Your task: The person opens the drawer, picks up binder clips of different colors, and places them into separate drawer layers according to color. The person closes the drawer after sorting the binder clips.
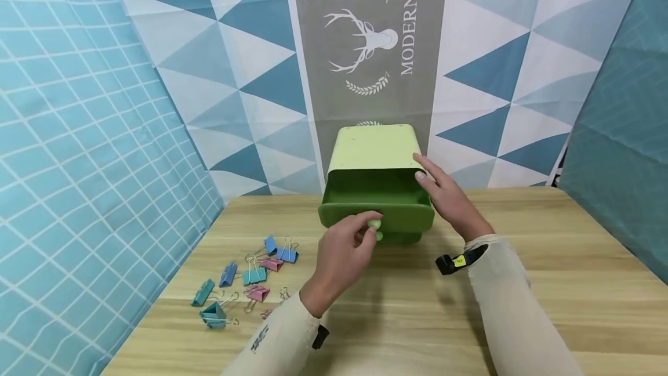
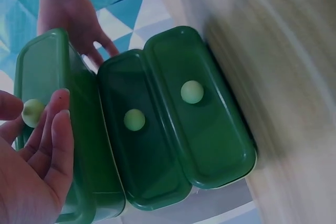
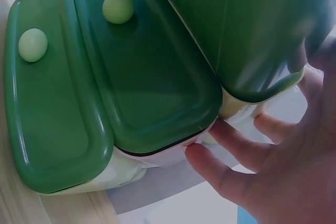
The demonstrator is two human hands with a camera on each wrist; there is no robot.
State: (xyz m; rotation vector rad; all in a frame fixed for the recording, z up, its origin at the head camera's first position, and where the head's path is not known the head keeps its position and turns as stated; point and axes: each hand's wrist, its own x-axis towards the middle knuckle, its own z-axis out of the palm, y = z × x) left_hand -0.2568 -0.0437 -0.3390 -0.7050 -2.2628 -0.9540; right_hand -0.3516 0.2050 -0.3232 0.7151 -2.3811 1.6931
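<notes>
A small drawer cabinet (image 1: pixel 373 147) with a pale green shell stands on the table against the backdrop. Its top dark green drawer (image 1: pixel 334 214) is pulled partway out, and the visible inside holds nothing. My left hand (image 1: pixel 344 257) pinches the round pale knob (image 2: pixel 34 113) of that drawer between thumb and fingers. Against the cabinet's right side rests my right hand (image 1: pixel 451 199), fingers spread and fairly straight. Below, the middle drawer (image 2: pixel 152 166) and the bottom drawer (image 3: pixel 58 119) sit pushed in, each with a pale knob.
Several binder clips in blue, teal and pink lie on the left of the wooden table (image 1: pixel 548 283); a teal clip (image 1: pixel 213 313) is at the near end and a blue clip (image 1: pixel 287 255) closer to the cabinet. Patterned cloth (image 1: pixel 250 74) hangs behind.
</notes>
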